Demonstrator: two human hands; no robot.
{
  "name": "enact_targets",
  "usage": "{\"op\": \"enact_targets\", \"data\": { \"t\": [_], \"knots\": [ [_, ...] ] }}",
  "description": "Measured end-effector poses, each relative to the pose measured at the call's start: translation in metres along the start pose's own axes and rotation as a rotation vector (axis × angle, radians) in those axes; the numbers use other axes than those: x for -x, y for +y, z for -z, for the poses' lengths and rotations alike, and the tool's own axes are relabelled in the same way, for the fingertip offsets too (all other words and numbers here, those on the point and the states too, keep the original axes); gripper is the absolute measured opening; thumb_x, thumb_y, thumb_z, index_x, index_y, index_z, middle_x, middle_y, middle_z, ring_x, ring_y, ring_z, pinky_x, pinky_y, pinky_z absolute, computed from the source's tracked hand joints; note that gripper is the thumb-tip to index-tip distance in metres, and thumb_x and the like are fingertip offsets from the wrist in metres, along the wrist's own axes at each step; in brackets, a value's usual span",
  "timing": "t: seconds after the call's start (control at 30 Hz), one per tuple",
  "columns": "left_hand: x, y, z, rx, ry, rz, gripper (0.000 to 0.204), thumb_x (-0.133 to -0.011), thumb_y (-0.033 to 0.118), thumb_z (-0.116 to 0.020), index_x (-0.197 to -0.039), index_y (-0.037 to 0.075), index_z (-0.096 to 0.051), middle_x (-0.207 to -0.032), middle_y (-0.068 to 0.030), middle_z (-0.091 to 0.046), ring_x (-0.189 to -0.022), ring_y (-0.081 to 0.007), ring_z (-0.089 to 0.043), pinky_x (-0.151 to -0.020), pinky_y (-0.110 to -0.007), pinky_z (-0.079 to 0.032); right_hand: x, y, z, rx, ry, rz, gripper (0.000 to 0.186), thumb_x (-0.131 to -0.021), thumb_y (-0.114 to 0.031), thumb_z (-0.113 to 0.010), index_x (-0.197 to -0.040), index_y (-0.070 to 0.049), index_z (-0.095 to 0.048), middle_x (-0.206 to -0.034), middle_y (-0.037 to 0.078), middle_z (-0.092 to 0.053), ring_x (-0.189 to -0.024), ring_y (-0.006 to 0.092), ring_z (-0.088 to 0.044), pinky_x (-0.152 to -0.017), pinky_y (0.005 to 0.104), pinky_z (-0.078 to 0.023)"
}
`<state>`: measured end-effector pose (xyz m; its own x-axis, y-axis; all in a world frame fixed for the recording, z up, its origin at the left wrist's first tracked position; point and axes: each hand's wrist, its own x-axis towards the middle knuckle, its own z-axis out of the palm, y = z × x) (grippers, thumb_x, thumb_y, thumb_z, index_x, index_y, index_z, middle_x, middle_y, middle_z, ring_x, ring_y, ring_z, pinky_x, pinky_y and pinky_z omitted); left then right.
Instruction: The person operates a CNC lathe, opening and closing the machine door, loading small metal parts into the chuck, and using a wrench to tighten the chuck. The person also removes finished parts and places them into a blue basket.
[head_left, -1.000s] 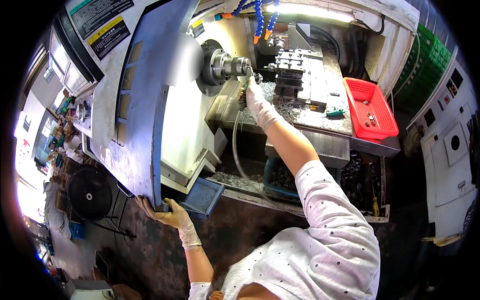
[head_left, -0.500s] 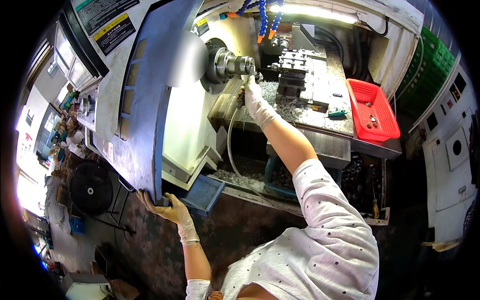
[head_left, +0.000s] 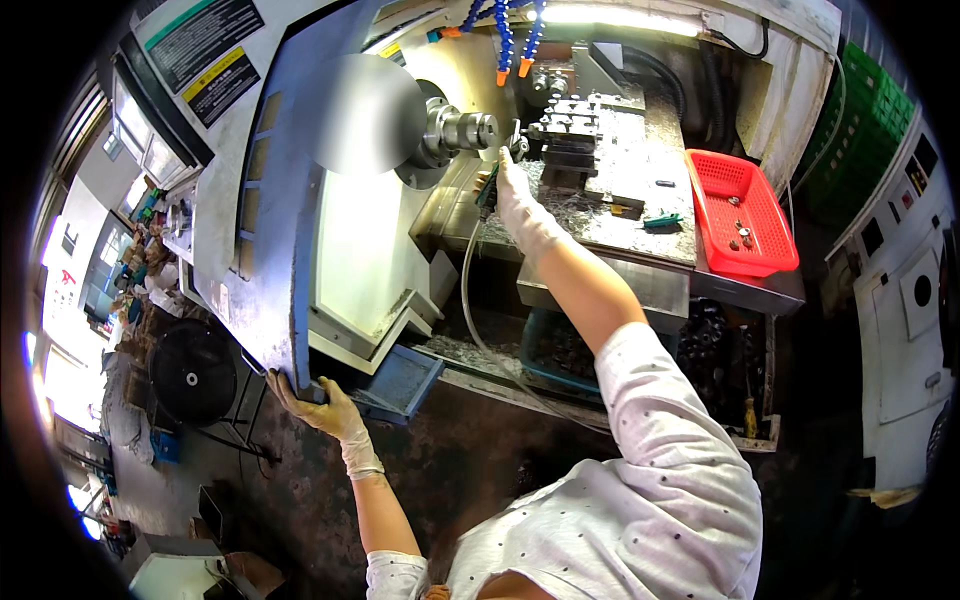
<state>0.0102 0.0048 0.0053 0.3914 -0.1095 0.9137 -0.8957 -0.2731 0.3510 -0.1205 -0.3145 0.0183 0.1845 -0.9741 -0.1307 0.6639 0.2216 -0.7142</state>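
"How are my hands?"
"My right hand (head_left: pixel 513 185) is wrapped around what looks like an air gun (head_left: pixel 488 190), just below-right of the chuck (head_left: pixel 465 131). My left hand (head_left: pixel 318 405) grips the lathe door (head_left: pixel 285 250) at its lower corner."
"Risks?"
"A blast could scatter the metal chips (head_left: pixel 566 206) beside my right hand; a tug could snag the hose (head_left: pixel 466 285) below it."

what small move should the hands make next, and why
Probably ease the right hand and its hose-fed tool back out of the machine: that hand reaches in near the gap between the chuck and the tool block, while the left hand holds the lower edge of the blue door.
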Motion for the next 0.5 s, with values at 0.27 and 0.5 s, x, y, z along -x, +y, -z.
{"op": "enact_targets", "data": {
  "t": [0.27, 0.5],
  "knots": [
    [0.004, 0.006, -0.003, 0.036, 0.077, 0.039, 0.054, -0.062, -0.008, -0.043, -0.112, -0.001, -0.024, -0.114, -0.0151, -0.029, -0.105, -0.0266, -0.03, -0.089, -0.034, -0.021, 0.223, -0.052, 0.199, 0.181, 0.223, 0.742, 0.031, -0.079, -0.021, -0.038, -0.104, -0.003, -0.038, -0.088, 0.011, -0.049, -0.08, 0.017, -0.048, -0.073, 0.028, -0.036],
    [0.0, 0.012, 0.0, 0.036, 0.042, 0.062, 0.055, -0.062, -0.011, -0.04, -0.113, -0.002, -0.021, -0.114, -0.0169, -0.028, -0.106, -0.0281, -0.029, -0.089, -0.037, -0.021, 0.244, -0.056, 0.399, 0.088, 0.921, 0.042, 0.027, -0.074, -0.027, -0.045, -0.084, -0.002, -0.047, -0.072, 0.007, -0.051, -0.065, 0.0139, -0.048, -0.058, 0.0262, -0.038]
  ]
}}
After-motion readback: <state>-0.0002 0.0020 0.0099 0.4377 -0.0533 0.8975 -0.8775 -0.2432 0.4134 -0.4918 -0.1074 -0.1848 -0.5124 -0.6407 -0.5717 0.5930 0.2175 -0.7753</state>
